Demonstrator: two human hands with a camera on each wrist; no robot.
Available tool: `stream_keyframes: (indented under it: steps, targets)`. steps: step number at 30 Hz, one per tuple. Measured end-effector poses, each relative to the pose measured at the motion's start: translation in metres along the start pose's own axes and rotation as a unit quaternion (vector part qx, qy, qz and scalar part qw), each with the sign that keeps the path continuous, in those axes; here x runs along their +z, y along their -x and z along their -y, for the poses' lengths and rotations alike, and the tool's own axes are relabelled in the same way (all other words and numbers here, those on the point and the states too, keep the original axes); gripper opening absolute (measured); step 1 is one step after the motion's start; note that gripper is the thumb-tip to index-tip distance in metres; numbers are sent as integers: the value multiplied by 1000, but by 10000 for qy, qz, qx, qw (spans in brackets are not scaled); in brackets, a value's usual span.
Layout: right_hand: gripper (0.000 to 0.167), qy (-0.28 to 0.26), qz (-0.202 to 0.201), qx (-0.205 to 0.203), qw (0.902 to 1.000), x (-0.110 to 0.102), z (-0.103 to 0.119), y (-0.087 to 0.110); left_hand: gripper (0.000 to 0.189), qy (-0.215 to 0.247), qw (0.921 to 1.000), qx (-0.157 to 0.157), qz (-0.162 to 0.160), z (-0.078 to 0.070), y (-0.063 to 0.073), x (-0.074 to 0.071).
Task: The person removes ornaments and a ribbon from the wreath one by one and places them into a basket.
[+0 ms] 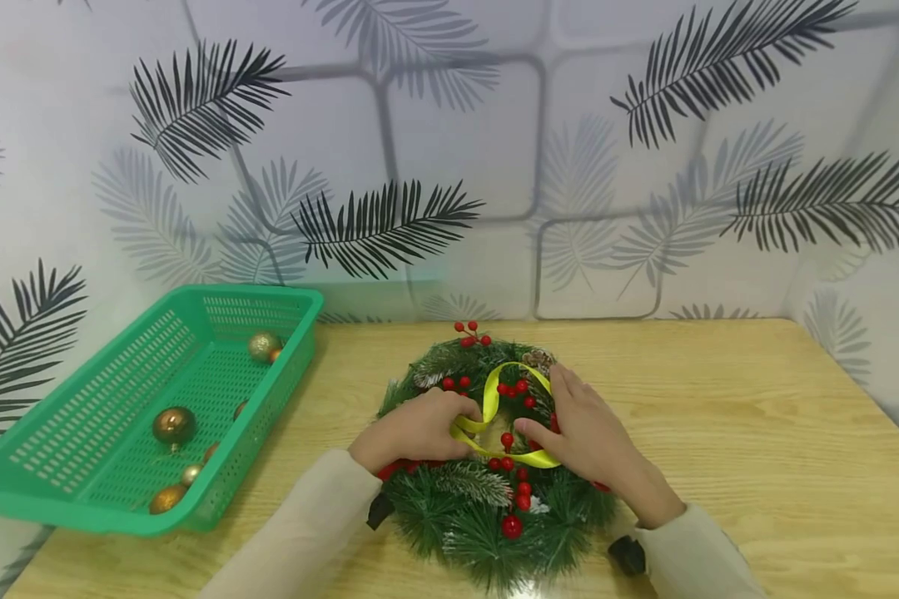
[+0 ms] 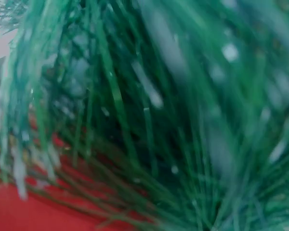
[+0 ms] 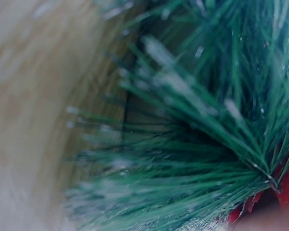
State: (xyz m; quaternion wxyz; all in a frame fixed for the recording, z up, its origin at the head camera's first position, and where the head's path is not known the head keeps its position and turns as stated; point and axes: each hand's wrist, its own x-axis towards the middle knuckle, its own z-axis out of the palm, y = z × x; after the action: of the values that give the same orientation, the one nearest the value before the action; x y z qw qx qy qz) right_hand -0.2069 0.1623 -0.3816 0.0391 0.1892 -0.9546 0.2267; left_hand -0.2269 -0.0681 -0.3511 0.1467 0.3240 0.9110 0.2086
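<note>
A green wreath [image 1: 487,532] with red berries, a pinecone and frosted tips lies on the table. Over its centre runs a yellow ribbon [image 1: 492,395] in a loose loop. My left hand [image 1: 423,428] pinches the ribbon at the wreath's left inner side, fingers curled. On the wreath's right side rests my right hand [image 1: 592,428], fingers fairly straight and thumb spread; the ribbon's two strands run in under it. Close up, the left wrist view is filled by wreath needles [image 2: 149,96] above a red patch. Similar needles [image 3: 183,178] show in the right wrist view; neither ribbon nor fingers can be made out clearly there.
A green plastic basket [image 1: 310,333] stands at the left, holding several gold and bronze baubles, among them a brown bauble [image 1: 174,425]. The wooden table [image 1: 757,433] reaches back to a wall [image 1: 464,166] covered in a leaf print.
</note>
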Motion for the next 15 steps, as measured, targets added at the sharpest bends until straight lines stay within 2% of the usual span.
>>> stream_keyframes:
  steps: [4, 10, 15]
  targets:
    - [89, 12, -12, 2, 10000, 2, -1, 0, 16, 70, 9998, 85, -180, 1, 0, 0]
    - [90, 10, -8, 13, 10000, 2, -2, -1, 14, 363, 9985, 54, -417, 3, -2, 0]
    - [91, -37, 86, 33, 10000, -1, -3, 0, 11, 346, 9964, 82, -769, 3, -1, -3]
